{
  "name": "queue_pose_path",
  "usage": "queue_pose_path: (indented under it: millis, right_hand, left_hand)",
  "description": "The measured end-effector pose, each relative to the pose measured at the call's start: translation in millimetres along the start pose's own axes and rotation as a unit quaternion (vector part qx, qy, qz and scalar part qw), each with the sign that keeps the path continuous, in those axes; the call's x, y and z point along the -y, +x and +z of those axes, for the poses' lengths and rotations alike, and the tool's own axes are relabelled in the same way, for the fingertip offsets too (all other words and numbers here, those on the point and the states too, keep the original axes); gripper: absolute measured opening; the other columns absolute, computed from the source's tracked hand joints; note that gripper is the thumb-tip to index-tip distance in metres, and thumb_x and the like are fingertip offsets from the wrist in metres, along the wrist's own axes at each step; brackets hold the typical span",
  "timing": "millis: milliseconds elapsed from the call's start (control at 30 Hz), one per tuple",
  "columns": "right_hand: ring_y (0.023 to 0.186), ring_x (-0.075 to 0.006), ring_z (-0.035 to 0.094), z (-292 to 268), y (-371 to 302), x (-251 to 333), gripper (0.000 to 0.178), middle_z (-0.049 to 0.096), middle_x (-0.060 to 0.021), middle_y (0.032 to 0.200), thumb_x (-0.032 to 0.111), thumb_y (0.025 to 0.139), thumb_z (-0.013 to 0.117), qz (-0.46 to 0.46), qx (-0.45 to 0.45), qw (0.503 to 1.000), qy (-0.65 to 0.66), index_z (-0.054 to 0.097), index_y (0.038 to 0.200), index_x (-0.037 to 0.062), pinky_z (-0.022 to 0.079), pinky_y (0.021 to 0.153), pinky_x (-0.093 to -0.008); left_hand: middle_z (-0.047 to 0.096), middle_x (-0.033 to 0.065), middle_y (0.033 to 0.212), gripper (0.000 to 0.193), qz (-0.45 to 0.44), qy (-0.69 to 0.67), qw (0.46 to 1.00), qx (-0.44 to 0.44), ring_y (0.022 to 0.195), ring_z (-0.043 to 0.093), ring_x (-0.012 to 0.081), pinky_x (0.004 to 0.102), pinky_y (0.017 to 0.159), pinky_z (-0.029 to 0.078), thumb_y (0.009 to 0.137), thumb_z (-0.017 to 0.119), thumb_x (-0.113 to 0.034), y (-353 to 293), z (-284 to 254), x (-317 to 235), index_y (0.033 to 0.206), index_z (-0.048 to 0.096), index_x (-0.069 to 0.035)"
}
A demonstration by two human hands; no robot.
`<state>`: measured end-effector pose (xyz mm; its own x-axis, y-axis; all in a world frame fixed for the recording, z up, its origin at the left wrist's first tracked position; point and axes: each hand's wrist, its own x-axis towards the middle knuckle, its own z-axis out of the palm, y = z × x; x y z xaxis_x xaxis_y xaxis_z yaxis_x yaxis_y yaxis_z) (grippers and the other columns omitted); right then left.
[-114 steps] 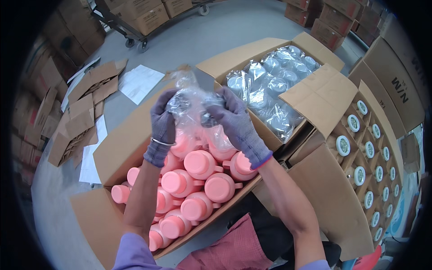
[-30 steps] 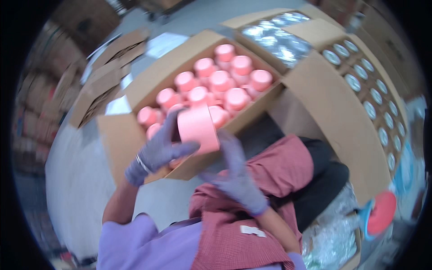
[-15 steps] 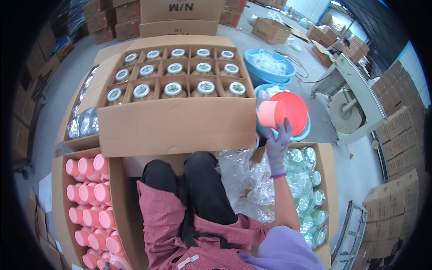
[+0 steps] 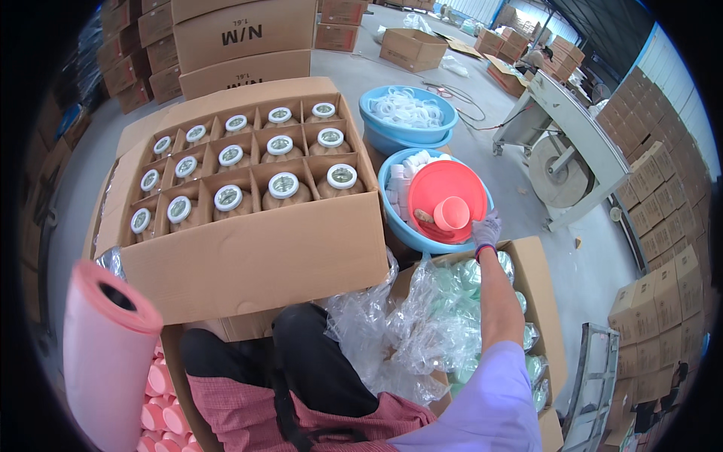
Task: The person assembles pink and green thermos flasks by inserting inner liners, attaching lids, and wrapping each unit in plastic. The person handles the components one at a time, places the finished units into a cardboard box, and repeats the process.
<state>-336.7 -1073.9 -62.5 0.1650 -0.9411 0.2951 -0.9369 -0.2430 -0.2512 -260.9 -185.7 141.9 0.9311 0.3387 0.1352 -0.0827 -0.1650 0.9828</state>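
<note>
My right hand (image 4: pixel 488 229), in a pale grey-purple glove, is at the right rim of a red basin (image 4: pixel 427 188), touching or just above it. Its fingers are foreshortened, so their grip is unclear. In the basin rests a pink cup-shaped cap (image 4: pixel 452 214), with a small brown object (image 4: pixel 424 216) beside it. The basin sits over white caps (image 4: pixel 397 184) in a light blue tub (image 4: pixel 391 218). At the left foreground a large pink bottle (image 4: pixel 105 354) is raised, its round mouth uncovered. My left hand is out of sight; what supports the bottle is hidden.
A divided carton (image 4: pixel 256 264) holds several white-lidded jars. Green wrapped bottles (image 4: pixel 467 286) and clear plastic (image 4: pixel 361 324) fill a box at right. Pink bottles (image 4: pixel 162 410) stand at lower left. A blue tub (image 4: pixel 444 135) of white rings and a wheeled machine (image 4: pixel 561 151) stand beyond.
The pink cap, in my right hand before, now lies in the red basin, with the hand at the rim. A pink bottle has come up at the left. The view has turned.
</note>
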Motion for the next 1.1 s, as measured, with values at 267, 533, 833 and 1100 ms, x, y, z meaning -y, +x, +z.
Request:
queue_pose_path:
  millis: [267,533,833,1100]
  right_hand:
    - [0.076,-0.0310,0.068,-11,32,-27,0.028,0.069,-0.0194,0.081,0.021,0.078,0.060,0.037,0.172,0.956,0.235,0.068,0.090,-0.0022,0.052,0.071,-0.0413]
    - [0.041,-0.0111,0.042,-166,-17,84,0.024,0.049,-0.0014,0.055,0.021,0.086,0.058,0.070,0.257,0.830,0.489,0.057,0.067,0.0059,0.029,0.038,-0.0262]
    - [0.045,-0.0083,0.042,-154,-112,302,0.020,0.049,0.0002,0.064,0.021,0.093,0.057,0.014,0.487,0.673,0.557,0.054,0.076,0.0095,0.032,0.038,-0.0231]
    - [0.048,-0.0176,0.059,-97,-219,427,0.013,0.061,-0.0100,0.065,0.013,0.081,0.062,-0.060,0.594,0.541,0.592,0.061,0.080,-0.0006,0.048,0.041,-0.0292]
  left_hand:
    - [0.064,0.0171,0.114,0.057,-0.483,-0.173,0.772,0.375,0.095,0.065,0.0274,0.0409,0.090,0.053,0.095,0.055,-0.047,-148,101,130,0.135,0.051,-0.007]
    - [0.065,0.0082,0.105,0.040,-0.298,0.121,0.847,0.423,0.096,0.063,0.0167,0.0284,0.081,0.052,0.091,0.063,-0.018,-98,93,122,0.124,0.056,0.004]
    - [0.056,0.0172,0.129,0.036,0.092,-0.048,0.929,0.355,0.124,0.051,0.0261,0.0350,0.107,0.038,0.099,0.045,-0.022,-47,237,49,0.123,0.056,0.002]
    - [0.067,0.0214,0.109,0.048,0.101,-0.101,0.912,0.385,0.108,0.063,0.0300,0.0396,0.100,0.047,0.104,0.031,-0.030,-51,259,50,0.097,0.063,0.005]
